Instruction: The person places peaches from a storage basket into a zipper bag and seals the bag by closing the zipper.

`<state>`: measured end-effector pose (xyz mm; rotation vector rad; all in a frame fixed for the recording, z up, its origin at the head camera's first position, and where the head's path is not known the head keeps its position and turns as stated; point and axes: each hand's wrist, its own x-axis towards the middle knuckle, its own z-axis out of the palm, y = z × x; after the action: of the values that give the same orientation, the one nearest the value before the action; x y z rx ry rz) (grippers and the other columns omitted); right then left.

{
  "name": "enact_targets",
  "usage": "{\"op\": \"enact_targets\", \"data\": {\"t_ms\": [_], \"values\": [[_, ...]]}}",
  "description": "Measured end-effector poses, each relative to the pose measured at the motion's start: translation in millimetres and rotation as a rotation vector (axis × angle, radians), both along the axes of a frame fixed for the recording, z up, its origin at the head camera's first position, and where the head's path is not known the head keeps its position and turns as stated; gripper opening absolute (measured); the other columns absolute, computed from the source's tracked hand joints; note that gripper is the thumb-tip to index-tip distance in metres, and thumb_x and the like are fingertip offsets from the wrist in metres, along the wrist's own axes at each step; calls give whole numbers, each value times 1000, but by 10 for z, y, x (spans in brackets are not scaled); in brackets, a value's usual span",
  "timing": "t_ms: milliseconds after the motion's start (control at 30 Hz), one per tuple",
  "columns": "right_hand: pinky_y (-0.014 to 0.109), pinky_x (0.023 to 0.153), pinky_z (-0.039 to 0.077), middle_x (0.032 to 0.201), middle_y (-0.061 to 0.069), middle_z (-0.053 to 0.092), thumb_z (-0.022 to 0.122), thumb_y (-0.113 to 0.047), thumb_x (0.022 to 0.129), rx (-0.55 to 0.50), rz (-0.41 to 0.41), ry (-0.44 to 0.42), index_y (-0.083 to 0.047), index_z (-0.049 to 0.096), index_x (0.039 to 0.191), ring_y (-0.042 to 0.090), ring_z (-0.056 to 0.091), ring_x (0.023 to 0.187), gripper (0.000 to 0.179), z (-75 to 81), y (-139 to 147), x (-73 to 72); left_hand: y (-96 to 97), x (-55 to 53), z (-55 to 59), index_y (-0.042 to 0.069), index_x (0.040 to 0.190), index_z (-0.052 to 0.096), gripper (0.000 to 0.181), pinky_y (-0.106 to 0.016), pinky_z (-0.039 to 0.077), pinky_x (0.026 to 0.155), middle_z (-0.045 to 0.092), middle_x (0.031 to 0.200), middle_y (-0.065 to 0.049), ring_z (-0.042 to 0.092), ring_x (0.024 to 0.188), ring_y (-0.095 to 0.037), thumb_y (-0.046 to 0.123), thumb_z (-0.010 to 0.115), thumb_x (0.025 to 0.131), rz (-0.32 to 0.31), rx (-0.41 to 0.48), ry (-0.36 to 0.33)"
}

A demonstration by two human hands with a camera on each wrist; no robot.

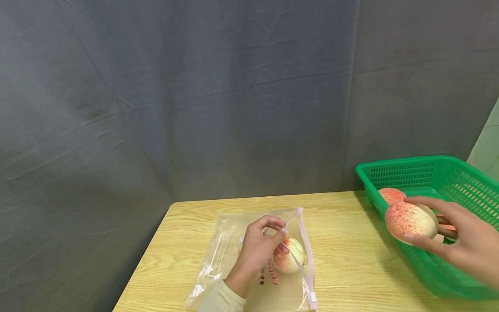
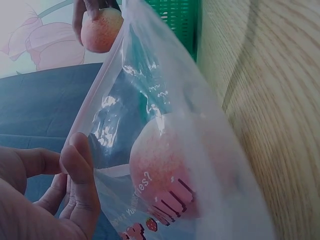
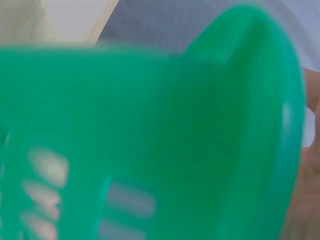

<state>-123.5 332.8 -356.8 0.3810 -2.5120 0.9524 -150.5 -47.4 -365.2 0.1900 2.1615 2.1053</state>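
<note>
My left hand [image 1: 263,247] pinches the upper lip of a clear zip bag [image 1: 222,234], which lies on the table with its mouth to the right. Inside the bag is one peach [image 1: 295,256], seen through the printed plastic in the left wrist view. My right hand [image 1: 469,242] grips a second peach [image 1: 407,221] between thumb and fingers, over the left side of a green basket [image 1: 413,161]. Behind it, another peach [image 1: 391,194] shows in the basket. In the right wrist view the blurred basket wall [image 3: 150,100] hides most of that hand.
The wooden table [image 1: 343,242] stands against a dark grey cloth [image 1: 249,108]. A white slider [image 1: 313,297] sits at the near end of the bag's pink zip edge. Between bag and basket lies a strip of bare tabletop.
</note>
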Motion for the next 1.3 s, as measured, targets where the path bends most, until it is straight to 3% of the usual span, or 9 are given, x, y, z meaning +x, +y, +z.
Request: {"op": "enact_targets", "data": {"t_ms": [200, 300, 467, 633, 767, 900, 1133, 1300], "values": [[-1, 70, 42, 124, -34, 44, 86, -15, 77, 15, 65, -49, -24, 52, 140, -14, 52, 86, 72, -7, -255, -17, 1, 0, 4, 1, 107, 66, 17, -15, 49, 48, 63, 100, -8, 64, 54, -8, -1, 64, 91, 3, -5, 5], [-1, 72, 41, 129, -30, 45, 85, -21, 78, 37, 70, -30, -29, 52, 139, -8, 54, 87, 69, 7, -400, -13, 7, -2, 10, 2, 106, 67, 17, -16, 49, 48, 63, 99, -8, 64, 54, -8, -1, 64, 90, 11, -2, 3], [4, 73, 47, 127, -22, 53, 86, -33, 77, 88, 57, -16, -35, 53, 136, -11, 57, 92, 67, 35, -601, -15, 14, -1, 20, 2, 106, 66, 17, -16, 48, 48, 62, 97, -7, 64, 54, -9, -3, 63, 90, 13, 5, -2], [8, 78, 49, 129, -5, 60, 84, -30, 79, 81, 106, -24, -29, 52, 138, -11, 55, 99, 67, 35, -743, -77, 14, 0, 25, 1, 105, 66, 17, -16, 48, 48, 62, 97, -7, 64, 54, -9, -3, 63, 89, 14, 4, -1], [11, 82, 51, 129, -6, 60, 82, -31, 82, 77, 142, -34, -29, 52, 136, -13, 52, 107, 61, 27, -876, -103, 8, -1, 20, 2, 107, 67, 18, -15, 48, 48, 62, 97, -6, 64, 54, -8, -3, 63, 90, 15, -2, -6], [23, 83, 57, 127, -7, 61, 81, -34, 83, 88, 158, -27, -28, 53, 134, -12, 51, 108, 58, 21, -1008, -120, 5, -2, 7, 1, 112, 67, 23, -14, 48, 48, 61, 97, -6, 64, 54, -8, -4, 62, 90, 4, -2, -6], [40, 86, 59, 131, 0, 60, 79, -38, 83, 21, 203, -106, -25, 53, 133, 13, 57, 116, 58, -86, -1198, -172, 13, -1, -1, 4, 115, 69, 26, -14, 50, 49, 60, 100, -6, 65, 55, -8, -2, 62, 90, -14, 2, -12], [41, 84, 60, 130, 1, 61, 81, -36, 81, 25, 221, -118, -22, 55, 131, 25, 60, 116, 58, -236, -1315, -182, 11, 13, 5, 3, 118, 68, 28, -16, 53, 50, 59, 102, -8, 65, 55, -8, -2, 62, 90, -17, 34, -36]]}}
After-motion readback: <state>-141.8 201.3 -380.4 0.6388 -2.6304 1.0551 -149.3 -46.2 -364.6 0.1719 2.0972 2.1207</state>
